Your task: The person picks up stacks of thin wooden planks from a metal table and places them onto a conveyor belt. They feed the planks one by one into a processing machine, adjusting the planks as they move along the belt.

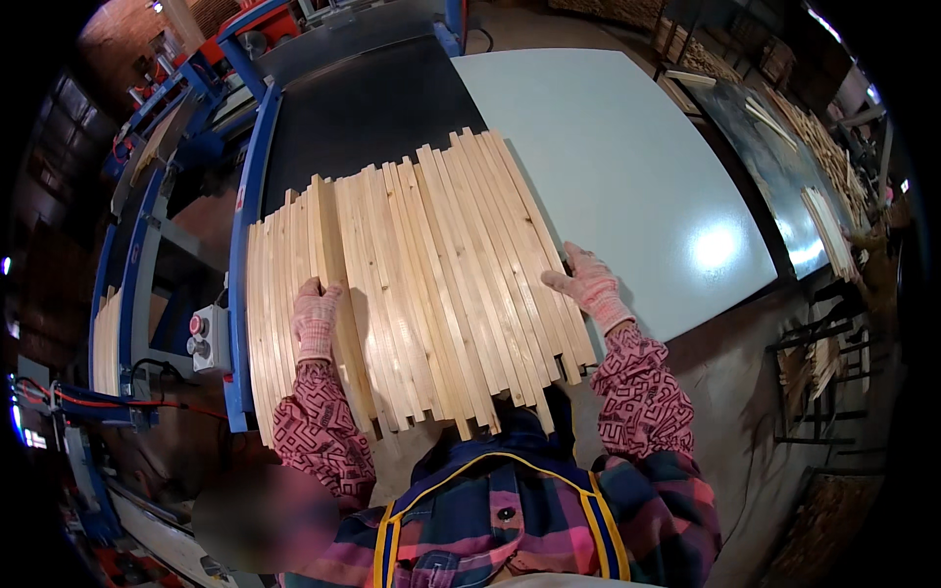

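Note:
Pale wooden strips [431,284] lie side by side in a wide row before me, their ends uneven. Toward the left of the row, one strip [324,235] stands higher than its neighbours and shades those on its right. My left hand [316,318], in a pink-and-white knit glove, is closed on this raised strip, though its fingertips are partly hidden. My right hand [592,286], gloved alike, rests at the row's right edge. Its thumb reaches over the outermost strips and its fingers are stretched apart from the thumb.
Under the strips is a black bed [377,108] with a blue metal frame [257,186]. A pale smooth panel [627,167] adjoins it on the right. A grey control box [208,338] with a red button hangs at the left. More strips [831,235] lie on a far-right table.

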Motion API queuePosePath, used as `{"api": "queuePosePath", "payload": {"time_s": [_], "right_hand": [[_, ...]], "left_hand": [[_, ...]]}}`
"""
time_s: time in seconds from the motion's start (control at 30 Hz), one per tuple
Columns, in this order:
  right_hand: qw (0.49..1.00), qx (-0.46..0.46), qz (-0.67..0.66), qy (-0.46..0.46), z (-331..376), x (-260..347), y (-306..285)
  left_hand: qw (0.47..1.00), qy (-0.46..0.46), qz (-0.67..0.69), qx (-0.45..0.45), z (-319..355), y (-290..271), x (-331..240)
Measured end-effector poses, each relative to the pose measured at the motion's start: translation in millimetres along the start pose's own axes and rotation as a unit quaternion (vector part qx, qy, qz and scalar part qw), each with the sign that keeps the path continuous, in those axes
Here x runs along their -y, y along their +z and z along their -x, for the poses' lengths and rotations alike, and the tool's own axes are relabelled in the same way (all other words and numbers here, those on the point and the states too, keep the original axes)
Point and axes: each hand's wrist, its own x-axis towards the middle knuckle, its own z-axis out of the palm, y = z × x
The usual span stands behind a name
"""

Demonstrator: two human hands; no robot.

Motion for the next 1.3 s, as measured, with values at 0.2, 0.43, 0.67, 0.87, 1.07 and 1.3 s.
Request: {"api": "queuePosePath", "payload": {"time_s": [0.2,0.43,0.67,0.87,1.07,1.3], "right_hand": [[0.986,0.063,-0.130,0.081,5.0,-14.6,-13.0],[0.969,-0.024,-0.242,-0.039,13.9,-4.6,-27.1],[0.968,0.148,-0.075,-0.188,47.9,178.3,43.3],[0.966,0.207,-0.012,-0.154,36.3,200.4,54.3],[0.972,0.197,-0.077,-0.105,35.9,198.6,50.4],[0.957,0.104,-0.241,-0.121,-21.8,114.8,122.5]], "left_hand": [[0.999,0.001,0.043,-0.029,-7.0,9.2,18.0],[0.981,0.010,0.192,0.014,-46.9,18.2,76.9],[0.970,0.005,0.236,0.055,8.2,38.1,-54.7],[0.907,0.039,0.388,0.161,57.7,50.1,-41.7],[0.950,0.130,0.271,0.083,109.2,13.9,-37.4],[0.948,0.117,0.096,-0.281,71.4,7.7,59.8]]}}
